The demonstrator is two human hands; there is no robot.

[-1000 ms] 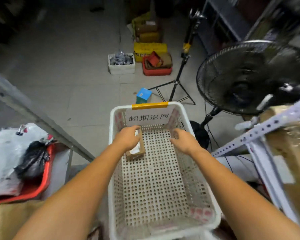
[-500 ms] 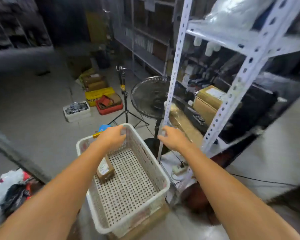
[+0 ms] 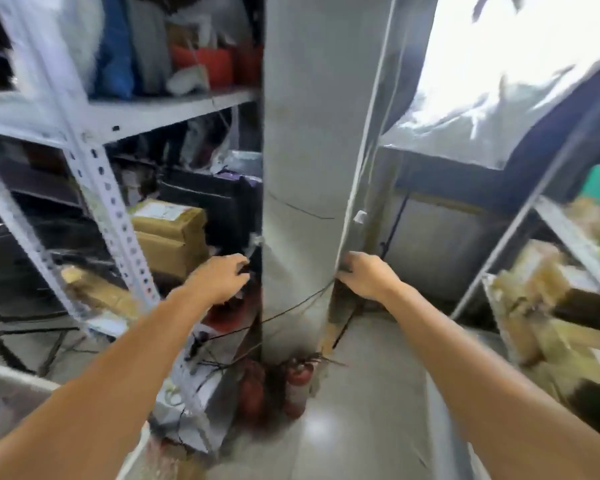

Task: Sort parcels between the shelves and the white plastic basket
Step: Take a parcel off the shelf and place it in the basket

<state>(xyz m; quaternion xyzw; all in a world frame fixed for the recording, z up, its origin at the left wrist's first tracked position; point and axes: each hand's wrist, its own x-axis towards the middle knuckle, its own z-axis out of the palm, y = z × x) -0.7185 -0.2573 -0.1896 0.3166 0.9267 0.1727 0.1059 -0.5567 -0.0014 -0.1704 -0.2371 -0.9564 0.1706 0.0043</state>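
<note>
both our arms stretch out ahead, bare, and neither hand carries a parcel. our left hand (image 3: 222, 277) hangs in the air with its fingers loosely curled downward, in front of the lower tier of the left shelving rack (image 3: 110, 209). it grips nothing, and through the blur we cannot tell whether its fingertips brush anything behind them. our right hand (image 3: 364, 275) is at the same height, fingers likewise relaxed and bent down, just at the right edge of the grey concrete pillar (image 3: 302, 140) that stands between the two hands. it holds nothing either, and we cannot tell if it touches the pillar.

the white plastic basket (image 3: 13, 381) shows only as one rim corner at the lower left, below our left forearm, well apart from both hands.

we count two hands, both free. two brown cardboard parcels (image 3: 170, 223) sit stacked one on the other on the left rack, near the left hand. two red fire extinguishers (image 3: 300, 374) stand at the foot of the pillar. one thin black cable (image 3: 291, 308) is slung across the pillar's face. a second shelving rack (image 3: 568, 233) on the right carries more cardboard parcels, too smeared to count.
</note>
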